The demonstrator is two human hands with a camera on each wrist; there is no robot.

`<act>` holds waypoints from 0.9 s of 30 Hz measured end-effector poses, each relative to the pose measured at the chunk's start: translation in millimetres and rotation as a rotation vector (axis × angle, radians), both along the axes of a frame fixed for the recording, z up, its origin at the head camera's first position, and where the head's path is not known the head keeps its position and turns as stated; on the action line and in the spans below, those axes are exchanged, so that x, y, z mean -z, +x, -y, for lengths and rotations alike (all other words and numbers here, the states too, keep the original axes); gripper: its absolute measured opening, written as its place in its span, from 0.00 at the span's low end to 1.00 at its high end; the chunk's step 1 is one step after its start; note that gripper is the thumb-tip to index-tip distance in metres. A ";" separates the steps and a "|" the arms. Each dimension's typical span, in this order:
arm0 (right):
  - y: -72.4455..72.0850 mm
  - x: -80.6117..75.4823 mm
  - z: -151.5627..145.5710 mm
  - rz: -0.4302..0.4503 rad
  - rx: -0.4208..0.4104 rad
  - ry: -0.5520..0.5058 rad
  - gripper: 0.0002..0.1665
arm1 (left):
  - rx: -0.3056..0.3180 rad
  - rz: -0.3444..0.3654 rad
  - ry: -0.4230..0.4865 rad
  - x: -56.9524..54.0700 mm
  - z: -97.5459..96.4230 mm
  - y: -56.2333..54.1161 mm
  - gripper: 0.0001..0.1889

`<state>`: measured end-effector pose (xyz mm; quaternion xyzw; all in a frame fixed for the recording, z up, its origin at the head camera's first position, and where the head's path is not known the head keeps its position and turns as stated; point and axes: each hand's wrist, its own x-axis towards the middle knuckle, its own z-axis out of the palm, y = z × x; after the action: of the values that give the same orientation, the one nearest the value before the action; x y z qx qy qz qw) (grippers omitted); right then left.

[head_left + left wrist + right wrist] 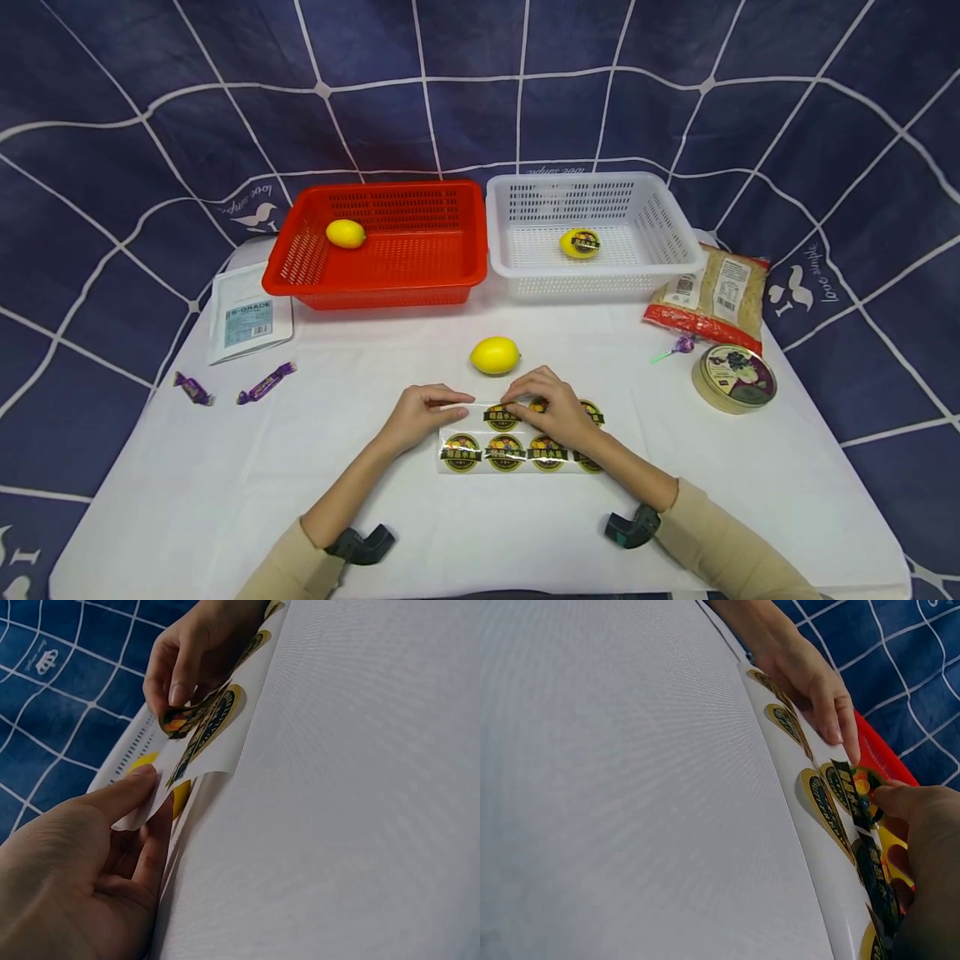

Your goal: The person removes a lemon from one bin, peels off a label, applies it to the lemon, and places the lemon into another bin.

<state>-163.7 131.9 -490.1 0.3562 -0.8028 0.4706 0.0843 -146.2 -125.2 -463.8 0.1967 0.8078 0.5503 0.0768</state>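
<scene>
A glossy sheet of round black-and-gold fruit stickers (480,466) lies before me on the white table. My left hand (421,418) pinches its upper left corner, thumb above and fingers beneath, as the left wrist view shows. My right hand (557,412) pinches the edge of one sticker (501,418) in the upper row. In the right wrist view that sticker (864,791) appears partly lifted at the thumb. Just beyond the hands lies a plain yellow lemon (495,356).
Behind stand a red basket (375,297) with one lemon (346,234) and a white basket (600,287) with a stickered lemon (579,242). Left are a white pouch (250,312) and wrapped candies (267,383); right, a brown packet (708,296), lollipop (683,344) and round tin (734,379).
</scene>
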 end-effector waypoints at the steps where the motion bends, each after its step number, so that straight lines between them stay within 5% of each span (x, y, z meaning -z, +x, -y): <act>1: 0.0 -0.1 0.3 0.005 -0.003 -0.011 0.09 | -0.007 -0.008 -0.001 4.6 0.6 -1.5 0.12; 4: 1.3 -4.0 1.5 0.025 -0.014 -0.052 0.08 | -0.030 -0.035 -0.009 19.7 3.5 -7.6 0.11; 8: 7.6 -26.3 2.2 0.106 -0.031 -0.134 0.08 | -0.044 -0.099 -0.032 24.2 7.0 -11.8 0.11; 12: 7.2 -46.0 -2.8 0.147 0.007 -0.175 0.07 | -0.092 -0.225 -0.106 21.2 11.3 -15.9 0.11; 15: 1.1 -56.3 -10.0 0.141 0.055 -0.173 0.07 | -0.200 -0.325 -0.169 15.9 14.3 -20.0 0.13; 19: -10.7 -74.8 -16.8 0.141 0.109 -0.151 0.06 | -0.300 -0.370 -0.139 6.0 12.5 -28.0 0.22; 23: -26.5 -91.7 -14.2 0.150 0.120 -0.100 0.05 | -0.211 -0.344 -0.033 -0.2 0.6 -40.9 0.33; 27: -45.1 -92.7 -6.2 0.196 0.066 -0.058 0.05 | -0.092 -0.266 0.032 8.0 -13.9 -54.9 0.39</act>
<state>-208.8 138.1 -397.4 0.2795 -0.8046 0.5230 0.0310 -201.1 -111.2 -471.8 0.2321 0.8100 0.5352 -0.0594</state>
